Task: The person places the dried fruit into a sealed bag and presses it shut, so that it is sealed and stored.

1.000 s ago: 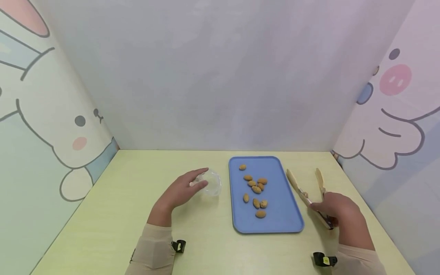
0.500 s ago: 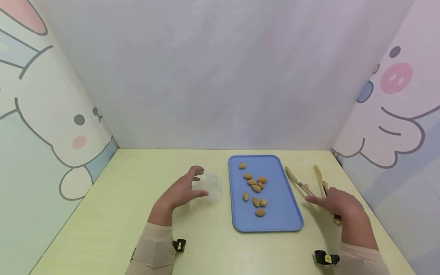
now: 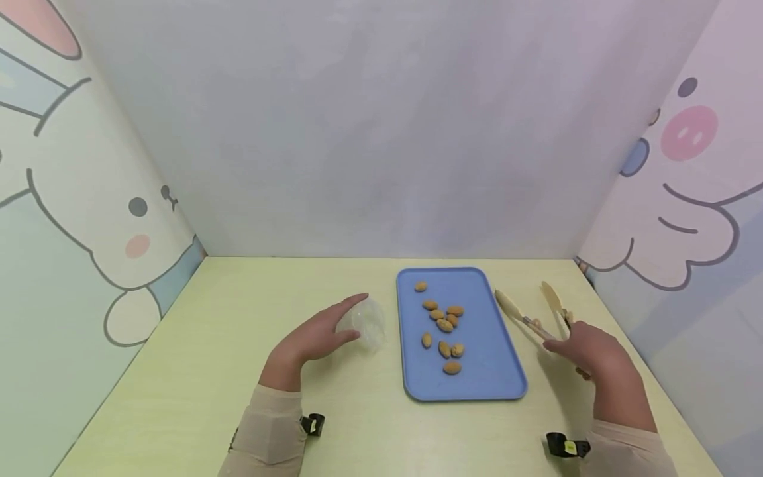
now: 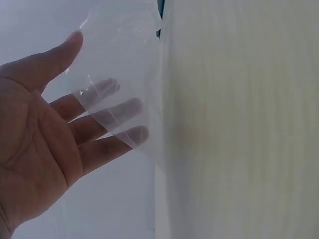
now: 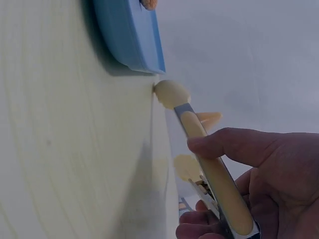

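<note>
Beside the tray, on its left, is a thin, clear plastic thing (image 3: 369, 323) that looks like a bag. My left hand (image 3: 318, 336) is spread at it, thumb and fingers apart. In the left wrist view, straight fingers (image 4: 112, 117) show through the clear film (image 4: 124, 55), and the thumb reaches its edge. My right hand (image 3: 590, 351) grips a pair of tongs (image 3: 511, 307) with tan tips, right of the tray. In the right wrist view, the thumb presses one tong arm (image 5: 214, 184); the tips stand apart with nothing between them. Several almonds (image 3: 444, 325) lie on the blue tray (image 3: 495, 384).
The pale table (image 3: 203, 371) meets a plain back wall (image 3: 381, 165). Side walls with cartoon animals stand left (image 3: 119, 218) and right (image 3: 703, 218). The right hand is near the right wall.
My left fingers opened wider around the clear plastic and then straightened, while the plastic shifted shape. The right hand turned the tongs slightly and moved up a little. The almonds stayed put.
</note>
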`<act>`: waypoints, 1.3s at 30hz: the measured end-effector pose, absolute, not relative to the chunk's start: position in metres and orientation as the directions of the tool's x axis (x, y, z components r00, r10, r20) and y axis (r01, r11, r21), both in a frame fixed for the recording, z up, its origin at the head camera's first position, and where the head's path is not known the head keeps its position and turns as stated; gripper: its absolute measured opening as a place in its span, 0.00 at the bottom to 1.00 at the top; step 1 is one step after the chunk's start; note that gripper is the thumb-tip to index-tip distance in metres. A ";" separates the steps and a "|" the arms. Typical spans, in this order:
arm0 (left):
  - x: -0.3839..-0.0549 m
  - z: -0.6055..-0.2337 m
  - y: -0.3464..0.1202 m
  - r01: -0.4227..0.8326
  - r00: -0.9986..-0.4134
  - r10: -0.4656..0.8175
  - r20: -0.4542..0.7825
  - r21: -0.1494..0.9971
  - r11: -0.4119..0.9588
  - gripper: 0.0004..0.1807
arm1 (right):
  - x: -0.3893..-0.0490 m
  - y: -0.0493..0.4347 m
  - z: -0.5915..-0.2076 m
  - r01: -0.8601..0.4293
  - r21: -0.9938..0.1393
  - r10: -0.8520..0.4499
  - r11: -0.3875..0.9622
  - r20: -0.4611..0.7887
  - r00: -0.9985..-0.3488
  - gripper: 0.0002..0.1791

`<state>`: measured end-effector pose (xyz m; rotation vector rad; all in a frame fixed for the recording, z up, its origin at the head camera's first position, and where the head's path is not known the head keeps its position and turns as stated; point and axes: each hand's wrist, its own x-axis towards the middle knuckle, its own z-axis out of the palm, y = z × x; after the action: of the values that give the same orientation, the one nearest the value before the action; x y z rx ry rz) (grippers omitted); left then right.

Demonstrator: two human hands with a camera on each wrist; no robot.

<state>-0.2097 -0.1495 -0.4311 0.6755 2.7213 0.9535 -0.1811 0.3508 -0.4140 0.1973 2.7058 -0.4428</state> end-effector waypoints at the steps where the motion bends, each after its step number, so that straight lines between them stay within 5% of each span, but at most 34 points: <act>1: -0.210 -0.430 -0.150 0.364 -0.878 0.478 -0.016 0.626 0.690 0.36 | -0.182 0.352 -0.414 0.198 -0.280 0.078 0.939 -0.389 -0.918 0.33; 7: -0.209 -0.430 -0.151 0.332 -0.887 0.462 -0.013 0.678 0.656 0.30 | -0.186 0.356 -0.411 0.167 -0.263 0.073 0.950 -0.333 -0.940 0.43; 13: -0.209 -0.431 -0.148 0.184 -0.935 0.347 -0.071 0.740 0.647 0.50 | -0.184 0.358 -0.410 0.172 -0.262 0.079 0.950 -0.332 -0.940 0.57; 17: -0.209 -0.430 -0.147 0.163 -0.947 0.314 -0.069 0.739 0.654 0.54 | -0.181 0.360 -0.407 0.175 -0.278 0.087 0.945 -0.304 -0.949 0.64; 21: -0.209 -0.429 -0.147 0.191 -0.952 0.303 -0.027 0.721 0.666 0.53 | -0.178 0.360 -0.401 0.181 -0.315 0.103 0.932 -0.247 -0.963 0.66; 28: -0.210 -0.427 -0.148 0.198 -0.952 0.306 -0.014 0.734 0.649 0.66 | -0.180 0.351 -0.393 0.147 -0.341 0.079 0.928 -0.203 -0.976 0.65; 39: -0.211 -0.427 -0.152 0.218 -0.920 0.389 -0.053 0.756 0.618 0.54 | -0.179 0.335 -0.384 0.057 -0.321 0.039 0.945 -0.064 -0.997 0.61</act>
<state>-0.2109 -0.1519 -0.4272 0.5010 2.6303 1.1864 -0.1791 0.3351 -0.3841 0.0752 3.0426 -0.5040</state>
